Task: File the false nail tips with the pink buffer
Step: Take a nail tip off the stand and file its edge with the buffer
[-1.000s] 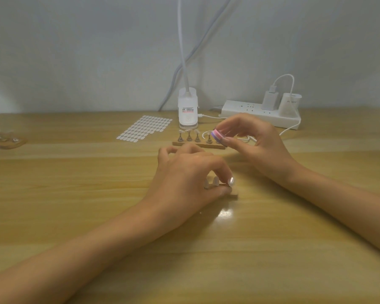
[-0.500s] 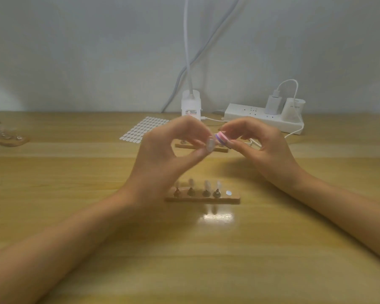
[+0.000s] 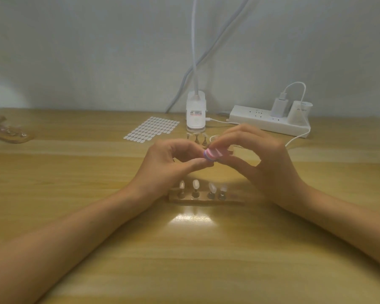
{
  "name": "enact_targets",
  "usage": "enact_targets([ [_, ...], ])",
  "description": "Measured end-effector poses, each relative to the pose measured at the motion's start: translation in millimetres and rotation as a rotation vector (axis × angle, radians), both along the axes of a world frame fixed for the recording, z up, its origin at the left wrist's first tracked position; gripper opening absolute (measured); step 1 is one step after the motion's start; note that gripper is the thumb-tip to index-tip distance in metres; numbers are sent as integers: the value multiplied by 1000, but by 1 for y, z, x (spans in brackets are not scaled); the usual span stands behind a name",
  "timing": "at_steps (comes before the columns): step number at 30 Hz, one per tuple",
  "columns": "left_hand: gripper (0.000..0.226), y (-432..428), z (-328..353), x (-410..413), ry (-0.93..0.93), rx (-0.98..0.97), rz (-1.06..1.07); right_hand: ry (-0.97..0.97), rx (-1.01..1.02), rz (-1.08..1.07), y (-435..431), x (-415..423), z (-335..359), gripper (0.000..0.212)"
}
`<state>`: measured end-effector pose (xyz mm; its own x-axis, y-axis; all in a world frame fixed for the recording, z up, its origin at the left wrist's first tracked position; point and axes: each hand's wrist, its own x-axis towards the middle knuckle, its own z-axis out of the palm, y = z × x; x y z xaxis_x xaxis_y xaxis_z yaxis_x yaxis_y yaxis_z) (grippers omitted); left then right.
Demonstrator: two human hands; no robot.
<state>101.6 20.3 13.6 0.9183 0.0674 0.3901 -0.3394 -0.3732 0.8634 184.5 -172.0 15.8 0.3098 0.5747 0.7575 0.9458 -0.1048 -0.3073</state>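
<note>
My right hand (image 3: 263, 159) pinches the small pink buffer (image 3: 212, 154) between thumb and fingers, above the table. My left hand (image 3: 173, 163) pinches a false nail tip on its stand against the buffer's end; the tip itself is mostly hidden by my fingers. Below both hands a wooden holder (image 3: 206, 201) carries several nail tips (image 3: 195, 185) upright on small pegs, with its rightmost spot bare.
A second wooden holder with nail stands (image 3: 198, 139) sits behind my hands. A clip lamp base (image 3: 196, 115), a sheet of adhesive tabs (image 3: 153, 128) and a white power strip (image 3: 268, 121) with chargers line the back. Another wooden holder (image 3: 7, 132) lies at far left.
My left hand lifted a nail tip off the near holder and brought it up to the buffer. My right hand with the buffer stayed at about the same height, now blurred by motion.
</note>
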Motion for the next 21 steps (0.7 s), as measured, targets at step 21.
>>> enact_targets([
  [21, 12, 2, -2, 1, -13, -29, -53, 35, 25, 3, -3, 2, 1, 20],
])
